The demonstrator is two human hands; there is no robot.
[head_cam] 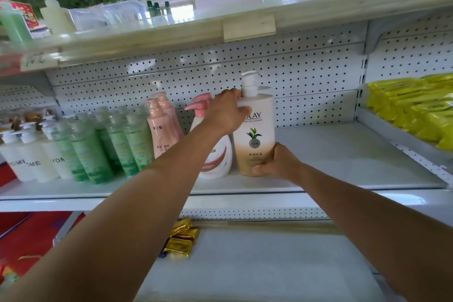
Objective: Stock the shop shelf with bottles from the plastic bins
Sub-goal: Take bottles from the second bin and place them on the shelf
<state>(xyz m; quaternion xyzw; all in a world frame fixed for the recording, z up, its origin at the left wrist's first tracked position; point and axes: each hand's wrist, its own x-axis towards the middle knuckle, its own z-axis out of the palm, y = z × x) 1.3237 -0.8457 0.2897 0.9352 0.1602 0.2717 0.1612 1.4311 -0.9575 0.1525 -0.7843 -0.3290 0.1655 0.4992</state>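
A tall white-to-tan Olay pump bottle (256,135) stands upright on the middle shelf (343,154). My left hand (226,111) grips its upper shoulder just below the pump. My right hand (278,163) holds its base from the right, thumb across the front. Directly left of it stands a white pump bottle with a red swoosh and pink pump (218,154), close beside or touching. Further left are two pink bottles (161,125), several green bottles (112,144) and white pump bottles (31,157). No plastic bin shows near my hands.
Right of the Olay bottle the shelf is bare up to a divider, beyond which lie yellow packs (416,110). The upper shelf (171,32) carries clear boxes and bottles. Gold-wrapped packets (182,238) lie on the lower shelf.
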